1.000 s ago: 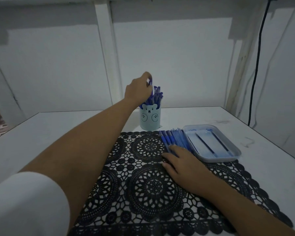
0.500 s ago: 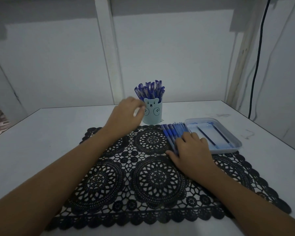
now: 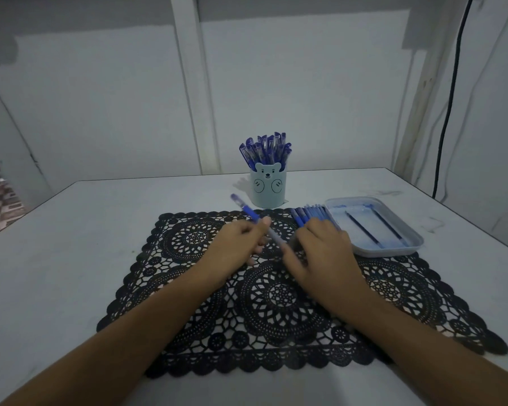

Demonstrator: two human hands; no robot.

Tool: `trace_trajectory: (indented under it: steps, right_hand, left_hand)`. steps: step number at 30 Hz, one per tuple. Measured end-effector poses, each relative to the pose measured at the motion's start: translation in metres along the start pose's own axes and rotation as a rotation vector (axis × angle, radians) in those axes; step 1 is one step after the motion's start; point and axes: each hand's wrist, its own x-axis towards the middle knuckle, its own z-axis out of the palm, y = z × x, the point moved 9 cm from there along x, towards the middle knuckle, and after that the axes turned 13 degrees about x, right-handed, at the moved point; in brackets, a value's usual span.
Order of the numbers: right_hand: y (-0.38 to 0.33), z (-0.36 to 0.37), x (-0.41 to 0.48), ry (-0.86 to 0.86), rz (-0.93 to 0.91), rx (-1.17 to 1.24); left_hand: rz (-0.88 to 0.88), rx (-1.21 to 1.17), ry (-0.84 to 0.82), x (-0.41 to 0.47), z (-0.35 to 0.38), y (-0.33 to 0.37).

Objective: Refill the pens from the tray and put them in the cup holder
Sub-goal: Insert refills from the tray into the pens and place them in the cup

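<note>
Step in hand, as judged: opening one blue pen (image 3: 248, 211) for refill. L hand (image 3: 238, 247) grips the barrel mid-length, fingers curled round it, thumb on top; cap end points to 11 o'clock. R hand (image 3: 323, 253) appears to pinch the pen's near end btwn thumb and forefinger; exact contact hidden by the hand. Pen is held just above the black lace mat (image 3: 276, 294), centre of the table (image 3: 85, 244). Recommend: hold the barrel steady w/ L, twist the tip off w/ R, keep small parts over the mat. Two refills (image 3: 362, 230) lie apart in the tray (image 3: 414, 238) at 2 o'clock, beside R hand. Row of unfilled pens (image 3: 305, 213) at 1 o'clock, touching the tray's L wall, partly under R fingers; risk of scattering them. Cup holder (image 3: 267, 191) at 12 o'clock, packed w/ pens, just beyond the raised cap end; little insertion room. Tray overhangs the mat's R edge but sits well in from the table edge. Open table from 7 to 10 o'clock.
</note>
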Motion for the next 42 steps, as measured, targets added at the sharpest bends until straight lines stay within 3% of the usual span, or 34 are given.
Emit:
trace_trajectory:
  steps: [3,5,7,10,15,21,24,29,32,36,42]
  right_hand:
    - [-0.011,0.000,-0.004,-0.021,-0.073,0.032]
    - [-0.009,-0.004,-0.002,-0.007,-0.057,0.125]
    - [-0.003,-0.014,0.000,0.058,-0.051,0.210]
    - [-0.004,-0.022,0.001,0.113,-0.146,0.068]
    - [0.000,0.009,0.000,-0.137,-0.258,-0.193]
    - [0.001,0.027,-0.005,-0.377,-0.285,-0.077]
    - [0.001,0.025,-0.008,-0.394,-0.316,-0.054]
    - [0.008,0.016,-0.003,-0.367,-0.277,-0.068]
    - [0.015,0.014,-0.001,-0.348,-0.131,-0.063]
    - [0.031,0.009,-0.001,-0.299,0.024,0.040]
    - [0.033,0.012,-0.002,-0.309,0.049,0.033]
  left_hand:
    - [-0.030,-0.297,-0.061,-0.003,0.006,0.007]
    - [-0.010,-0.335,-0.042,-0.004,0.000,0.010]
    - [0.051,-0.183,-0.007,-0.005,-0.010,0.015]
    - [0.284,0.342,0.008,-0.011,-0.015,0.032]
    - [0.548,0.843,-0.050,-0.026,0.007,0.030]
    - [0.688,0.882,-0.008,-0.028,0.006,0.026]
    - [0.739,0.874,0.001,-0.030,0.006,0.024]
    - [0.753,0.885,0.058,-0.032,0.003,0.024]
    - [0.715,0.885,0.133,-0.031,-0.001,0.021]
    - [0.544,0.807,0.240,-0.019,-0.015,0.010]
    - [0.486,0.773,0.256,-0.019,-0.017,0.007]
